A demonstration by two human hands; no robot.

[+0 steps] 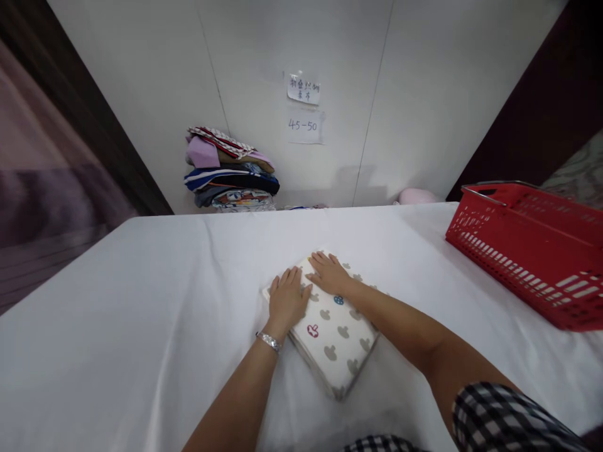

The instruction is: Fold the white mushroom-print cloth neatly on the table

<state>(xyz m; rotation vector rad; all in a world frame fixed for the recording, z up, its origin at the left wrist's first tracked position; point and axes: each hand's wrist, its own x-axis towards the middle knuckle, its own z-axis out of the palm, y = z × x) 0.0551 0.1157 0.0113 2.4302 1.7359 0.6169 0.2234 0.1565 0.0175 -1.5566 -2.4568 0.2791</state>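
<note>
A white folded cloth lies in front of me near the middle of the counter, turned like a diamond with one corner pointing toward my body. It is printed with grey-beige mushrooms, plus one outlined in red and one in blue, and its layered edges show along the near left side. My left hand rests palm down on the cloth's left part, fingers spread and pointing away from me; it is unclenched and grasps nothing. A silver-coloured bracelet circles that wrist. My right hand lies just beside it, flat on the far part of the cloth, fingers stretched out, likewise gripping nothing, with its forearm crossing above the cloth's right side. A black-and-white checked sleeve covers my right upper arm. The counter is covered in white, slightly creased fabric. On its right side stands a red plastic basket with slotted walls and a metal handle. Beyond the far edge, left of centre, a pile of folded fabrics in mixed colours sits by a pale wall, where two handwritten paper signs hang, the lower reading "45-50"
</note>
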